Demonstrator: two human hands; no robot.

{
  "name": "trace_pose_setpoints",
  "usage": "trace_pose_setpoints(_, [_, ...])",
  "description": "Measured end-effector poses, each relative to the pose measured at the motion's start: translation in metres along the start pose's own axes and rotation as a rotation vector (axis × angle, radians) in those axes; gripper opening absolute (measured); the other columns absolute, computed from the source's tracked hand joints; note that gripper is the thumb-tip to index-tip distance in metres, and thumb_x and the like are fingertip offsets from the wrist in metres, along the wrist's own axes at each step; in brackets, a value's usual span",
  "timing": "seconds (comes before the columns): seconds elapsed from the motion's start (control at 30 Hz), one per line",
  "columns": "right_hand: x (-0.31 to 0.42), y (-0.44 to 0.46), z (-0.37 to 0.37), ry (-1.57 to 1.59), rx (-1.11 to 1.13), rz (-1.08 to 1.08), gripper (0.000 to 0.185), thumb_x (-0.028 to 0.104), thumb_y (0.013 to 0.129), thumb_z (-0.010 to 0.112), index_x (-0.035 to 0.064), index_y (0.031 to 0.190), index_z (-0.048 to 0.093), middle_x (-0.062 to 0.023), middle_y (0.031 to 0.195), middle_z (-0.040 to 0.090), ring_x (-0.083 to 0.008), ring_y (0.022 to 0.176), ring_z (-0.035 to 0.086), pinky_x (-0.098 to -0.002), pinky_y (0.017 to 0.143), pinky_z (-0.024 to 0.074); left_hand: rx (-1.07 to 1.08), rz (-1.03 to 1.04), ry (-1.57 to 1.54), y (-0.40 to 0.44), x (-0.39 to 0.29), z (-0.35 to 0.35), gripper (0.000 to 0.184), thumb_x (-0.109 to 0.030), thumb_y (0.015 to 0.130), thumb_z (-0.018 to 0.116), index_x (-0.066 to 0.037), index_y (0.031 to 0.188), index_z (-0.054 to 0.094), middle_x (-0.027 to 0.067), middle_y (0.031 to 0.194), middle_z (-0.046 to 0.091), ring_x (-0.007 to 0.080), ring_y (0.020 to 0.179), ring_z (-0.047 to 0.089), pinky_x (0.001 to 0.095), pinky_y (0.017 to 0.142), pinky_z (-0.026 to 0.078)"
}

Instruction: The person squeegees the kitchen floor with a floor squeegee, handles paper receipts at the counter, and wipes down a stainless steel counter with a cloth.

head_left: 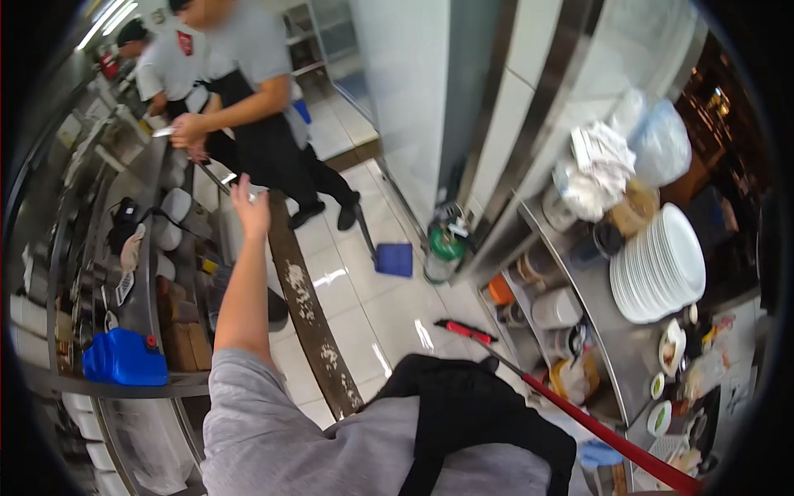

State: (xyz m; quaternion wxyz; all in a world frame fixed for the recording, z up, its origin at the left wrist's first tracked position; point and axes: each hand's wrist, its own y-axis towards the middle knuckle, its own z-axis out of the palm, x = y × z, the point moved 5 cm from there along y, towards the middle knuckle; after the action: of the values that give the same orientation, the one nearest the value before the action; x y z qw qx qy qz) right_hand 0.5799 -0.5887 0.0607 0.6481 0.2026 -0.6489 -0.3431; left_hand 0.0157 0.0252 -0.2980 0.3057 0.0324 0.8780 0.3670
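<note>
My left hand point(249, 208) reaches forward with its fingers apart and nothing visible in it. Just beyond it is a dark, thin bar point(215, 178), below the hands point(188, 135) of a co-worker in a grey shirt and black apron. Those hands hold a small pale item point(163, 132) whose kind I cannot make out. My right hand is outside the picture. A broom point(470, 331) with red bristles rests on the floor, its red handle point(595, 423) running past my right side to the lower right edge; what supports it there is hidden.
A blue dustpan point(393, 259) and a green gas cylinder point(445, 252) stand on the white tiled floor point(356, 285). On the right, a steel counter point(579, 277) bears stacked white plates point(659, 266). A blue jug point(124, 358) sits left. Another person point(157, 70) stands farther back.
</note>
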Motion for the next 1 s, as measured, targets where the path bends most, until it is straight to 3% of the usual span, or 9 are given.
trace_pose_setpoints(0.03, [-0.001, -0.004, 0.000, 0.015, 0.043, 0.000, 0.017, 0.024, 0.088, 0.064, 0.0139, 0.091, 0.051, 0.0047, 0.062, 0.052, -0.0078, 0.050, 0.053, -0.0218, 0.051, 0.0475, 0.173, -0.145, -0.026, -0.046, -0.029, 0.018, 0.064, -0.006, 0.077, 0.065, -0.014, 0.136, 0.044, 0.0250, 0.144, 0.025, 0.0385, 0.129, 0.035, 0.0403, 0.107, 0.031])
trace_pose_setpoints(0.13, [-0.006, -0.002, 0.011, 0.092, 0.148, 0.001, 0.020, 0.029, 0.088, 0.064, 0.0149, 0.088, 0.050, 0.0069, 0.057, 0.046, -0.0048, 0.045, 0.048, -0.0197, 0.049, 0.0464, 0.570, 0.021, -0.068, -0.192, -0.067, 0.077, 0.066, -0.004, 0.075, 0.068, -0.017, 0.135, 0.045, 0.0254, 0.146, 0.020, 0.0416, 0.132, 0.032, 0.0436, 0.107, 0.032])
trace_pose_setpoints(0.27, [-0.023, 0.014, 0.025, 0.136, 0.240, -0.011, 0.023, 0.032, 0.088, 0.064, 0.0159, 0.085, 0.048, 0.0080, 0.054, 0.044, -0.0024, 0.043, 0.044, -0.0184, 0.049, 0.0453, 1.082, 0.088, -0.297, -0.333, -0.162, 0.104, 0.047, -0.007, 0.079, 0.067, -0.014, 0.124, 0.056, 0.0189, 0.137, 0.044, 0.0350, 0.131, 0.036, 0.0424, 0.108, 0.031])
trace_pose_setpoints(0.37, [-0.036, 0.035, 0.043, 0.133, 0.140, -0.036, 0.024, 0.029, 0.092, 0.056, 0.0115, 0.080, 0.045, 0.0042, 0.055, 0.043, -0.0053, 0.040, 0.043, -0.0219, 0.042, 0.0432, 1.403, 0.197, -1.011, -0.369, -0.301, 0.101, 0.030, -0.005, 0.082, 0.063, -0.008, 0.112, 0.065, 0.0125, 0.119, 0.060, 0.0279, 0.116, 0.054, 0.0373, 0.099, 0.042])
trace_pose_setpoints(0.43, [-0.028, 0.055, 0.051, -0.001, 0.073, -0.009, 0.023, 0.023, 0.092, 0.056, 0.0068, 0.081, 0.044, 0.0037, 0.048, 0.044, -0.0041, 0.034, 0.041, -0.0230, 0.032, 0.0402, 1.473, 0.436, -1.201, -0.380, -0.391, 0.076, 0.038, -0.014, 0.081, 0.067, -0.009, 0.118, 0.062, 0.0133, 0.119, 0.060, 0.0296, 0.111, 0.055, 0.0367, 0.097, 0.043])
trace_pose_setpoints(0.53, [-0.040, 0.068, 0.064, 0.044, 0.120, 0.031, 0.024, 0.022, 0.091, 0.056, 0.0069, 0.076, 0.045, 0.0017, 0.052, 0.047, -0.0073, 0.039, 0.044, -0.0248, 0.038, 0.0404, 1.124, 0.579, -1.480, -0.384, -0.472, 0.041, 0.028, -0.024, 0.077, 0.070, -0.011, 0.102, 0.065, 0.0116, 0.097, 0.064, 0.0301, 0.093, 0.060, 0.0382, 0.079, 0.048])
trace_pose_setpoints(0.57, [-0.047, 0.066, 0.062, 0.062, 0.136, 0.048, 0.024, 0.022, 0.091, 0.056, 0.0068, 0.076, 0.045, 0.0011, 0.053, 0.047, -0.0083, 0.041, 0.045, -0.0259, 0.041, 0.0405, 1.417, 0.674, -1.308, -0.399, -0.484, 0.039, 0.022, -0.027, 0.077, 0.069, -0.012, 0.093, 0.063, 0.0102, 0.087, 0.064, 0.0302, 0.084, 0.061, 0.0390, 0.072, 0.048])
trace_pose_setpoints(0.6, [-0.053, 0.064, 0.061, 0.075, 0.144, 0.062, 0.024, 0.022, 0.091, 0.055, 0.0067, 0.075, 0.045, 0.0006, 0.054, 0.047, -0.0093, 0.043, 0.045, -0.0269, 0.044, 0.0406, 1.699, 0.757, -1.109, -0.416, -0.487, 0.036, 0.019, -0.030, 0.077, 0.068, -0.013, 0.084, 0.062, 0.0088, 0.078, 0.063, 0.0302, 0.076, 0.061, 0.0398, 0.065, 0.047])
trace_pose_setpoints(1.0, [-0.233, -0.041, 0.036, 0.269, 0.185, 0.372, 0.025, 0.021, 0.089, 0.052, 0.0057, 0.070, 0.047, -0.0060, 0.065, 0.050, -0.0217, 0.066, 0.052, -0.0399, 0.079, 0.0414, 1.154, 0.132, -0.555, -0.361, -0.248, 0.068, 0.022, -0.014, 0.072, 0.073, -0.007, 0.070, 0.053, 0.0113, 0.068, 0.058, 0.0319, 0.068, 0.059, 0.0367, 0.059, 0.045])
